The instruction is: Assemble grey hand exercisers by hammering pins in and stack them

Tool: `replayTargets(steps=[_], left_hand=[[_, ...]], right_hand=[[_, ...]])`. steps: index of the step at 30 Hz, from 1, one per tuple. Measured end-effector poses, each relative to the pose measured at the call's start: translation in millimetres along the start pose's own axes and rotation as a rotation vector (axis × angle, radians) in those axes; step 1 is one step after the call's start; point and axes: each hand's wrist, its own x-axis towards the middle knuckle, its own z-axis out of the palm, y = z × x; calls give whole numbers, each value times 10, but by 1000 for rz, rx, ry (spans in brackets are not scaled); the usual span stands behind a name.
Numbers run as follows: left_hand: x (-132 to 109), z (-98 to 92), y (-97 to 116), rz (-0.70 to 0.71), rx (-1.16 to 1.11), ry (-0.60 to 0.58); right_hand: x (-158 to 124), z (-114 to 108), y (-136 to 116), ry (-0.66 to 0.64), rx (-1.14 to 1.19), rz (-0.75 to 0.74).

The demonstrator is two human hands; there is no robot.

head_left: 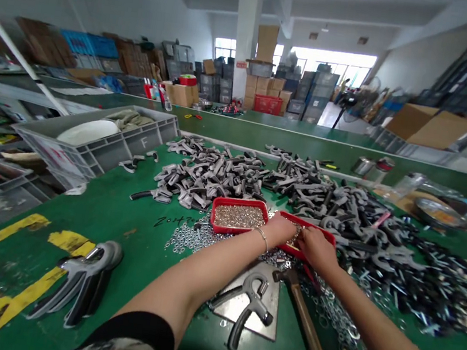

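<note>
My left hand (280, 230), with a bracelet at its wrist, reaches over the right red tray (329, 235). Its fingers are bent together, their tips partly hidden. Close by, my right hand (317, 248) has its fingers pinched down at small metal parts in the same tray; what they hold is too small to name. A second red tray (214, 227) full of small brass-coloured pieces stands to the left. Below the hands, a grey-and-black spring hand grip (254, 299) lies on a metal plate (268, 326). Beside it rests a wooden-handled hammer (310, 329).
Piles of hand grip handles (211, 177) cover the table's far side. Loose metal rings (190, 238) and dark small parts (418, 282) spread around. Assembled hand grips (86, 279) lie front left, near yellow tape (36, 298). A grey crate (134, 141) stands at the left.
</note>
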Motion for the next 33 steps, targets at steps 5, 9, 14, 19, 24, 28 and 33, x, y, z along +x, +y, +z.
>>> replayTargets(steps=[5, 9, 14, 19, 24, 28, 33], left_hand=[[37, 194, -49, -45, -85, -15], [-73, 138, -83, -88, -179, 92], [-501, -9, -134, -184, -344, 223], [-1500, 65, -79, -253, -555, 230], [-2218, 226, 111, -325, -313, 30], [-2312, 253, 170, -404, -402, 41], [-2392, 292, 164, -551, -872, 282]], right_hand=[[-47, 59, 73, 89, 135, 26], [-100, 1, 39, 178, 315, 59], [-575, -100, -246, 71, 584, 45], [-1018, 15, -587, -162, 746, -5], [-1010, 125, -675, -155, 584, -43], [-962, 161, -662, -166, 472, -71], [-927, 190, -638, -183, 356, -101]])
